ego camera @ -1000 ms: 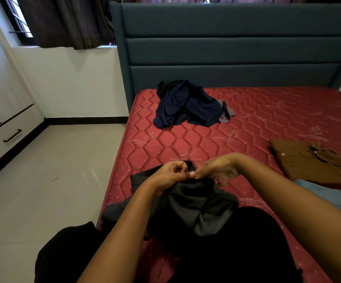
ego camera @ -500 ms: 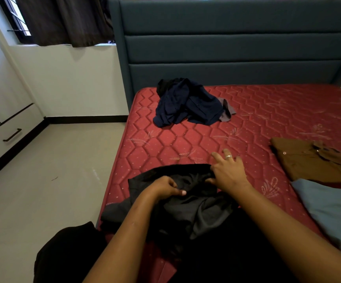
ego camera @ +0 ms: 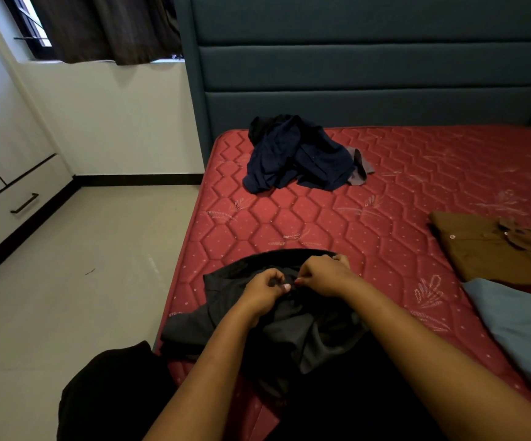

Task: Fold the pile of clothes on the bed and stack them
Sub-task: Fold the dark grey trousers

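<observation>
Dark grey garment [ego camera: 289, 332] gripped on red mattress [ego camera: 289, 218].
Fabric is pinched by curled fingers of left hand [ego camera: 262, 292] and right hand [ego camera: 324, 275]; navy pile [ego camera: 296, 154] seen near headboard [ego camera: 369, 74].

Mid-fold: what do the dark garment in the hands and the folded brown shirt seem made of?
The dark grey garment: thin woven cloth, faint sheen on its soft, limp folds; possibly synthetic, not certain. The brown shirt: matte woven fabric, likely cotton, lying flat with crisp edges; its pale button looks plastic.
</observation>
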`<state>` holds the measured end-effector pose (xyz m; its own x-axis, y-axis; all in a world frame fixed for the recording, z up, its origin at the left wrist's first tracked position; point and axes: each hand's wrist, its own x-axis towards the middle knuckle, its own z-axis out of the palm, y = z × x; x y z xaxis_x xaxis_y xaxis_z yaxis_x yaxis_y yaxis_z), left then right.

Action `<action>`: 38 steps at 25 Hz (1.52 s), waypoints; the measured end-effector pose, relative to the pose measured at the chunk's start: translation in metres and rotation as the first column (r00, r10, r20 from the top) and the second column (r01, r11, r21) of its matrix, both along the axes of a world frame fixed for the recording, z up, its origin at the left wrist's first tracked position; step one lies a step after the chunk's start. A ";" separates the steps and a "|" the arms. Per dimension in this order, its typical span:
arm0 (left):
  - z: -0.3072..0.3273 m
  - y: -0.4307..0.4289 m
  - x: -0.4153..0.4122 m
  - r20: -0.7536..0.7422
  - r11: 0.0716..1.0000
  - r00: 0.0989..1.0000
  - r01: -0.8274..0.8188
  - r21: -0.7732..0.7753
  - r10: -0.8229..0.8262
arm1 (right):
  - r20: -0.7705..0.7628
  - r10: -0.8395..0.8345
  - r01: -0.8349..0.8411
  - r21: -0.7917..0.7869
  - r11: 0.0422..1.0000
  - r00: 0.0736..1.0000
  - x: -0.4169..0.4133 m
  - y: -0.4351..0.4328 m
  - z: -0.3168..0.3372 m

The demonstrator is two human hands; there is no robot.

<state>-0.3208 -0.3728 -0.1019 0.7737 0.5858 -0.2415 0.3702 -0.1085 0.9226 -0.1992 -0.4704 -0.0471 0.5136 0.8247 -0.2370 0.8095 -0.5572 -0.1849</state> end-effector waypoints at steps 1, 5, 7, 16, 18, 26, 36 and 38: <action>-0.001 -0.001 0.002 0.022 0.999 0.999 -0.041 0.034 0.041 | -0.023 -0.014 0.015 0.005 1.000 1.000 0.002 0.000 0.002; 0.004 -0.005 0.011 0.094 0.978 0.980 -0.186 0.098 0.177 | 0.071 -0.016 0.009 0.094 0.996 0.997 0.003 0.001 0.007; 0.008 -0.005 0.014 0.119 0.971 0.971 -0.220 0.096 0.208 | 0.155 -0.049 0.021 0.181 0.983 0.987 0.001 0.001 0.006; 0.019 -0.009 0.016 0.171 0.971 0.966 -0.216 0.106 0.196 | -0.089 -0.236 0.249 0.187 0.950 0.968 0.007 0.006 0.007; 0.026 -0.011 0.018 0.159 0.969 0.974 -0.187 0.164 0.161 | -0.082 -0.315 0.325 0.176 0.929 0.945 0.017 0.006 0.008; 0.047 -0.014 0.024 0.165 0.936 0.986 -0.061 0.346 0.003 | -0.062 -0.409 0.412 0.237 0.880 0.910 0.059 0.005 0.011; 0.066 0.051 0.014 0.037 0.910 0.999 -0.029 0.414 0.015 | -0.293 0.260 -0.070 0.531 0.845 0.920 0.045 -0.017 0.027; 0.072 0.059 0.024 -0.133 0.943 0.968 0.240 0.231 -0.214 | -0.250 0.303 -0.114 0.567 0.816 0.920 0.039 -0.012 0.035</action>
<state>-0.2966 -0.3142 -0.0294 0.8712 0.4483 -0.2004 0.4021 -0.4170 0.8151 -0.1600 -0.4825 -0.0121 0.2893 0.9449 0.1534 0.7386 -0.1184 -0.6636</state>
